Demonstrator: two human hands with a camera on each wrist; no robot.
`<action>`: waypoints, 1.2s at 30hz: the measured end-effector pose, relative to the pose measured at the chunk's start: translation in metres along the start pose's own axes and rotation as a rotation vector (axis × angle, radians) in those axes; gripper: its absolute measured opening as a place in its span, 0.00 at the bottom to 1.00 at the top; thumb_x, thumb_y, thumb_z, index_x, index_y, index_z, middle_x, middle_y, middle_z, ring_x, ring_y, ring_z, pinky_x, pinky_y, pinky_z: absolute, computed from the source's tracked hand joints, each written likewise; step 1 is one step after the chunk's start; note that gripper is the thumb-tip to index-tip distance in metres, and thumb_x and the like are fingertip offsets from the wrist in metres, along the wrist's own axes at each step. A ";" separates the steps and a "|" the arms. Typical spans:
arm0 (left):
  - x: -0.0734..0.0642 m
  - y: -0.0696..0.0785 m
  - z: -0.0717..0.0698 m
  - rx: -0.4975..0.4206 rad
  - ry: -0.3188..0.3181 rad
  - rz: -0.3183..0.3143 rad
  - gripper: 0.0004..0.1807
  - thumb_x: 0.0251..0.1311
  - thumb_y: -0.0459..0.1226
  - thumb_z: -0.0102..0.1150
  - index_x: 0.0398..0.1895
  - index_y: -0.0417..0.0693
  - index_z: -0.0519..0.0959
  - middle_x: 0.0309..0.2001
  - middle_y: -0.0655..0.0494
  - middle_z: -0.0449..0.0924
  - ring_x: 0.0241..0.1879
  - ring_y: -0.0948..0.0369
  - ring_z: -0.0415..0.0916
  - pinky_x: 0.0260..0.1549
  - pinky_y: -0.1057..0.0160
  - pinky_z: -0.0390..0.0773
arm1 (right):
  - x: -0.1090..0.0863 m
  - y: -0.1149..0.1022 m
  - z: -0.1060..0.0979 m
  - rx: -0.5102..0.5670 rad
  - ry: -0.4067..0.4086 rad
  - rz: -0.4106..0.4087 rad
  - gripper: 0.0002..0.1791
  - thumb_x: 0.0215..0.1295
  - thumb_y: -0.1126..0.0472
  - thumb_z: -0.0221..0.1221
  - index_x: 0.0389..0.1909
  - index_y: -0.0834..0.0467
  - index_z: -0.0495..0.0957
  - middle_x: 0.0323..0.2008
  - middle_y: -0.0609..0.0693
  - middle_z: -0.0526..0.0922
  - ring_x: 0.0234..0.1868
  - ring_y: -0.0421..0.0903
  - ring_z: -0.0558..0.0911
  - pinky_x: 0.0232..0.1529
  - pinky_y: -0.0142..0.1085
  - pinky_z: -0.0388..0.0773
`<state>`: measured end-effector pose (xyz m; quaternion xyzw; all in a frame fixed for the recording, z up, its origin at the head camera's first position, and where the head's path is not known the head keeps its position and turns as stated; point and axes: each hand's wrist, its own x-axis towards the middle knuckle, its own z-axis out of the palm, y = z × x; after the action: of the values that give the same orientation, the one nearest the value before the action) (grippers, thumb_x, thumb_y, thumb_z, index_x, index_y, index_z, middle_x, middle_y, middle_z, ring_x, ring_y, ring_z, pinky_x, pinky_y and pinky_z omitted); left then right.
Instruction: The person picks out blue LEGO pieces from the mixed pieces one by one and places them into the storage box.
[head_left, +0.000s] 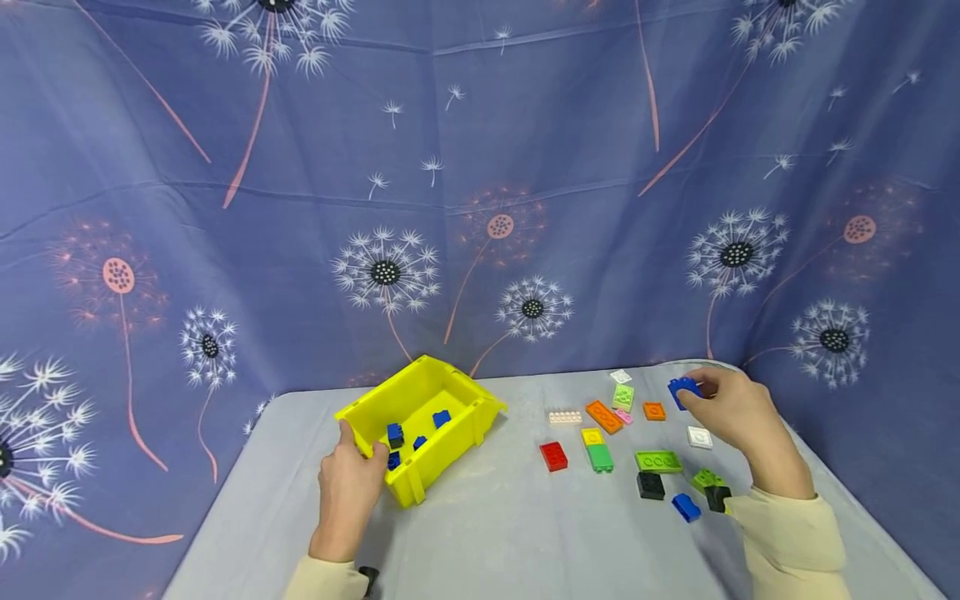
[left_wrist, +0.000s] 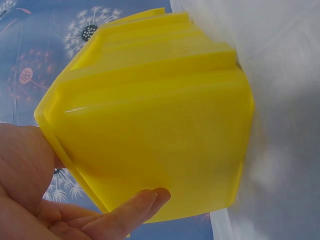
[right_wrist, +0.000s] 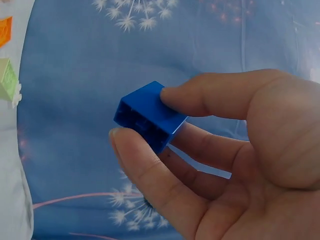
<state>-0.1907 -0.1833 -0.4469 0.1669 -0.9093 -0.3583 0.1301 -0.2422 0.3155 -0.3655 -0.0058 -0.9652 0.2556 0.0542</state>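
Note:
My left hand (head_left: 349, 479) grips the near-left rim of a yellow bin (head_left: 442, 450), thumb over the edge on the inside. In the left wrist view its fingers lie against the outer wall of the bin (left_wrist: 160, 135). Several blue bricks, among them a taller blue brick (head_left: 395, 434), lie on the bin's floor. At the far right my right hand (head_left: 738, 417) pinches a blue toy brick (head_left: 683, 390) above the table. The right wrist view shows that brick (right_wrist: 150, 112) between thumb and fingers, its hollow underside visible.
Loose bricks lie on the grey-covered table (head_left: 495, 533): a red brick (head_left: 553, 457), a green brick (head_left: 600, 457), an orange brick (head_left: 604, 417), a black brick (head_left: 650, 486), a white brick (head_left: 700, 437) and a blue brick (head_left: 686, 507). A patterned blue curtain (head_left: 465, 150) hangs behind.

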 end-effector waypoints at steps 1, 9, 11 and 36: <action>0.000 0.001 0.001 -0.002 -0.004 0.001 0.47 0.69 0.44 0.54 0.81 0.30 0.45 0.15 0.54 0.68 0.09 0.60 0.62 0.11 0.63 0.67 | -0.001 -0.001 -0.001 0.001 0.008 -0.009 0.24 0.70 0.52 0.62 0.57 0.66 0.81 0.46 0.67 0.84 0.44 0.64 0.81 0.35 0.52 0.80; -0.001 0.001 0.001 0.003 -0.001 0.001 0.47 0.69 0.43 0.54 0.81 0.29 0.46 0.14 0.54 0.67 0.09 0.60 0.61 0.11 0.63 0.66 | -0.005 -0.022 -0.004 0.009 0.022 -0.061 0.25 0.70 0.52 0.62 0.60 0.64 0.81 0.48 0.67 0.85 0.46 0.64 0.83 0.39 0.55 0.81; 0.000 0.001 0.002 0.006 -0.002 -0.003 0.47 0.69 0.43 0.55 0.81 0.29 0.46 0.15 0.53 0.68 0.09 0.60 0.61 0.11 0.63 0.67 | -0.004 -0.029 -0.003 0.019 0.029 -0.090 0.23 0.70 0.52 0.62 0.59 0.62 0.82 0.47 0.64 0.86 0.43 0.60 0.84 0.36 0.50 0.81; 0.001 0.001 0.003 -0.004 0.010 -0.007 0.46 0.68 0.43 0.55 0.81 0.29 0.47 0.15 0.54 0.67 0.09 0.60 0.61 0.11 0.63 0.66 | 0.027 -0.140 0.017 0.136 -0.010 -0.274 0.16 0.71 0.56 0.62 0.56 0.54 0.84 0.44 0.54 0.88 0.40 0.50 0.85 0.40 0.47 0.81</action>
<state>-0.1932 -0.1813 -0.4487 0.1718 -0.9073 -0.3596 0.1339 -0.2681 0.1865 -0.3078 0.1309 -0.9377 0.3107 0.0842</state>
